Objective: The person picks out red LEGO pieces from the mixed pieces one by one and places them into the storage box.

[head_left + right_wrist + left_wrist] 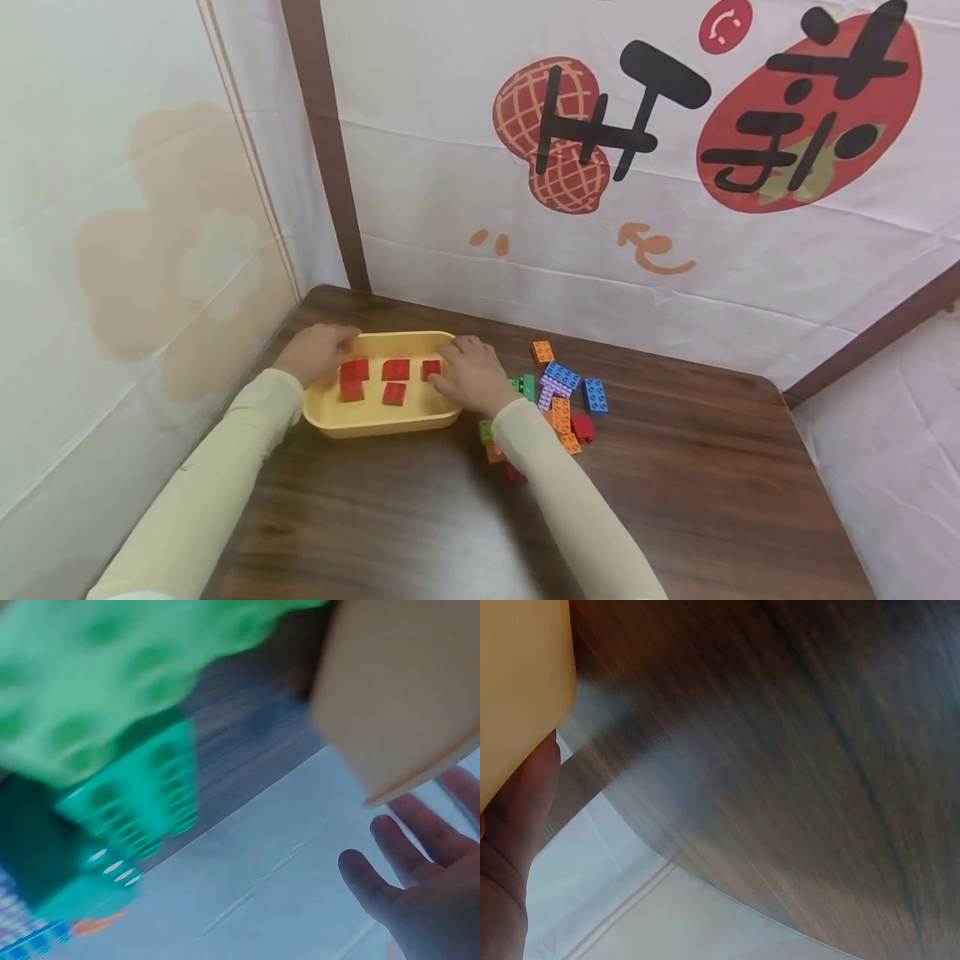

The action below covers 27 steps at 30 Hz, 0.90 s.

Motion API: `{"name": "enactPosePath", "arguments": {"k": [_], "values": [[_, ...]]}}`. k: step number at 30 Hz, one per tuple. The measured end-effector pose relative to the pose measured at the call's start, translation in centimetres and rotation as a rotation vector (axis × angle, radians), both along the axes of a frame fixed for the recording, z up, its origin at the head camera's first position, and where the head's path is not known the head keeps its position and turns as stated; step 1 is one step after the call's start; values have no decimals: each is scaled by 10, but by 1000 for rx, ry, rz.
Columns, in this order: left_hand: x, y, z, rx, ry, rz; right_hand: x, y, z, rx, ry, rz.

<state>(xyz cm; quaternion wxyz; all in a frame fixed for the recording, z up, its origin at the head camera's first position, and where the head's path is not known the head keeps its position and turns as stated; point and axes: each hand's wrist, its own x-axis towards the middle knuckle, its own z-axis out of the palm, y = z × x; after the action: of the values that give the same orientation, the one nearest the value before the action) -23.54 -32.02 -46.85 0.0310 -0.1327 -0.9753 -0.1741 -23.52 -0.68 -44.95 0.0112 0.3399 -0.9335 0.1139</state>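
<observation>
A yellow tray [390,425] stands on the table with several red bricks [395,369] spread over its floor. At its left end my left hand [311,354] holds the rim; the left wrist view shows a finger [536,787] against the outside wall. My right hand [476,375] is over the tray's right end, its thumb close to a red brick [431,367]. Whether it touches that brick cannot be told. In the right wrist view, loosely spread fingers [420,840] lie beside the tray's rim [427,776].
Right of the tray lies a loose pile of building bricks: blue [596,395], purple [553,388], orange [543,352], green [112,682] and red [582,427]. My right forearm hides part of it. Fabric walls [420,250] border the wooden table [712,467] at the back and sides.
</observation>
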Motion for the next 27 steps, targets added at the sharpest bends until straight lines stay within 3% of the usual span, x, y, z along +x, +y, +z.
{"name": "enactPosePath", "arguments": {"k": [8, 16, 27], "values": [[-2, 6, 4, 16, -18, 5, -4, 46, -2, -34, -135, -112], [-3, 5, 6, 25, -25, 9, -3, 85, -5, -79, -124, -190], [1, 1, 4, 28, -39, 17, 7, 148, -17, -124, -122, -260]]}}
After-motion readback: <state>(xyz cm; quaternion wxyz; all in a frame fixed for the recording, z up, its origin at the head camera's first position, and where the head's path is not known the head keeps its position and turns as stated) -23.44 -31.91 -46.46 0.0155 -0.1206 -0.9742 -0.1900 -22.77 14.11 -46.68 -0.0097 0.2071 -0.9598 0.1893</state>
